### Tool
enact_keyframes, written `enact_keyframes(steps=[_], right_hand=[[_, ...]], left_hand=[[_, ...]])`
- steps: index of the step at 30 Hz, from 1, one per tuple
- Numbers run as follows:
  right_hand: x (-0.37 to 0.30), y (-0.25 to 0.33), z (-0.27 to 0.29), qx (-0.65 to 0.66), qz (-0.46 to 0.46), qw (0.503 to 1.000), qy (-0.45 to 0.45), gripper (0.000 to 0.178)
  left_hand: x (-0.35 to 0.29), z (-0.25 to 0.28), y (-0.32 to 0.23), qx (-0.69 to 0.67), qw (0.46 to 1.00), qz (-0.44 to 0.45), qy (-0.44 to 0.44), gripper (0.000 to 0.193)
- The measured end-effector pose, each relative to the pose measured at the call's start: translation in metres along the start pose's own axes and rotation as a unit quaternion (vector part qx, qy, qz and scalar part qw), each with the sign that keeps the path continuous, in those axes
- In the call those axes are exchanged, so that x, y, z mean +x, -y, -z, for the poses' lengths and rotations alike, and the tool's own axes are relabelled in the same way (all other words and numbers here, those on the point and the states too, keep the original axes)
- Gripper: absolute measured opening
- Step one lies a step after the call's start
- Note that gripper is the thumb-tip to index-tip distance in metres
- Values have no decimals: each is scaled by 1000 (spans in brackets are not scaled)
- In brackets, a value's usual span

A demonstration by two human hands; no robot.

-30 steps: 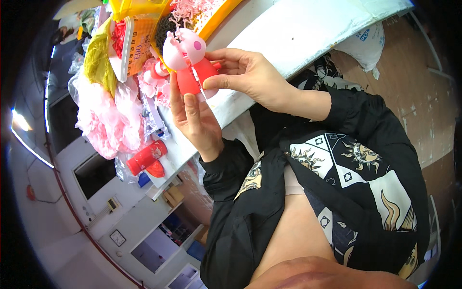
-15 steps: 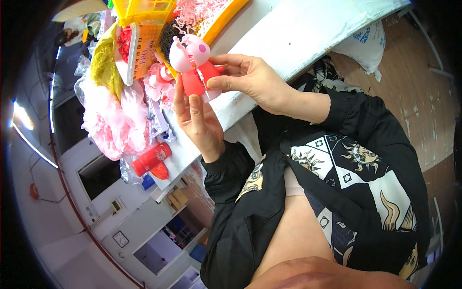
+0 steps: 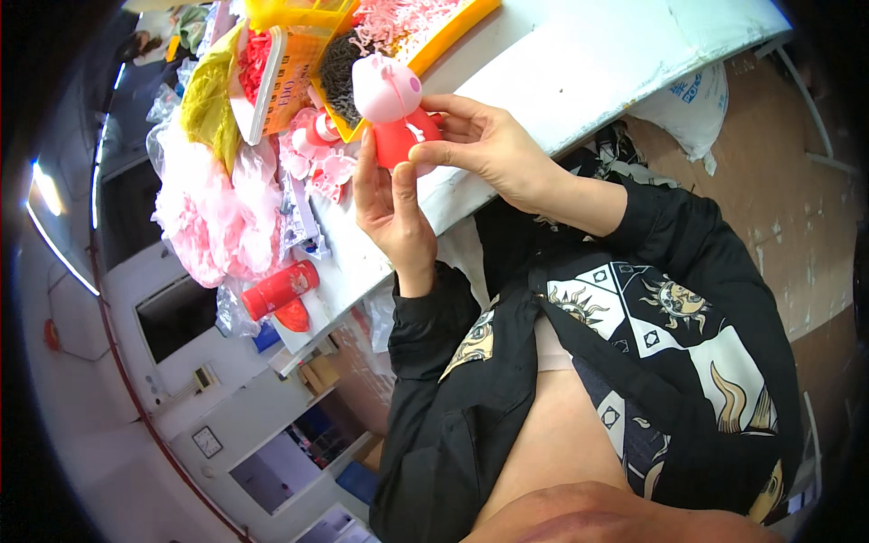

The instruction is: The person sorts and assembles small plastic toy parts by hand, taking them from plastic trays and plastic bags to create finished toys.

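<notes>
A plastic pig figure [image 3: 387,90] with a pink head and red body is held up between both my hands over the table edge. Its two shell halves sit together, and a seam line still shows on the head. My left hand [image 3: 396,213] grips the lower left side of the red body, thumb and fingers pressed on it. From the right, my right hand [image 3: 493,149] pinches the body's other side, the thumb on its lower front. Loose pink and red shell parts [image 3: 317,149] lie on the table just left of the figure.
Yellow bins hold dark small pieces [image 3: 340,80] and pink small pieces [image 3: 407,27]. To the left are a yellow bag [image 3: 213,113], a plastic bag of pink parts [image 3: 217,217] and a red can [image 3: 281,290]. The white table [image 3: 588,72] extends right; a white sack [image 3: 692,109] stands beyond its edge.
The two halves of the pig figure, earlier split apart at the head and body, have come together. Both hands and the figure appear slightly further right in view.
</notes>
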State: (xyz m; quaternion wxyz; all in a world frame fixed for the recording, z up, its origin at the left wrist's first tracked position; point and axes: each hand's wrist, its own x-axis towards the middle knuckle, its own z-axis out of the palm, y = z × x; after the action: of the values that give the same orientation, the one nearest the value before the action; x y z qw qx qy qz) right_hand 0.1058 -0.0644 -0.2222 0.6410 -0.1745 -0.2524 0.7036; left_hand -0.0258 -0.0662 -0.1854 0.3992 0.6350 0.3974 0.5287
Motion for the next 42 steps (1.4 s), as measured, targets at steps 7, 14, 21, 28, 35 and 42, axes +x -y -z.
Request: enact_keyframes(steps=[7, 14, 21, 28, 35, 42], right_hand=[[-1, -4, 0, 7, -3, 1000, -8, 53], [-35, 30, -5, -142, -122, 982, 9, 59], [-99, 67, 21, -423, -123, 891, 112, 60], [-108, 42, 54, -550, -212, 795, 140, 47], [-118, 38, 56, -600, -209, 754, 167, 44], [-103, 38, 43, -643, -171, 666, 337, 43]], left_hand=[[3, -2, -29, 431, 881, -186, 64, 63], [-15, 9, -18, 331, 926, -168, 63, 59], [-77, 28, -25, 139, 957, 73, 244, 55], [-112, 28, 22, 91, 927, 185, 315, 53], [-108, 28, 11, 112, 897, 234, 357, 51], [-114, 27, 12, 117, 909, 159, 366, 50]])
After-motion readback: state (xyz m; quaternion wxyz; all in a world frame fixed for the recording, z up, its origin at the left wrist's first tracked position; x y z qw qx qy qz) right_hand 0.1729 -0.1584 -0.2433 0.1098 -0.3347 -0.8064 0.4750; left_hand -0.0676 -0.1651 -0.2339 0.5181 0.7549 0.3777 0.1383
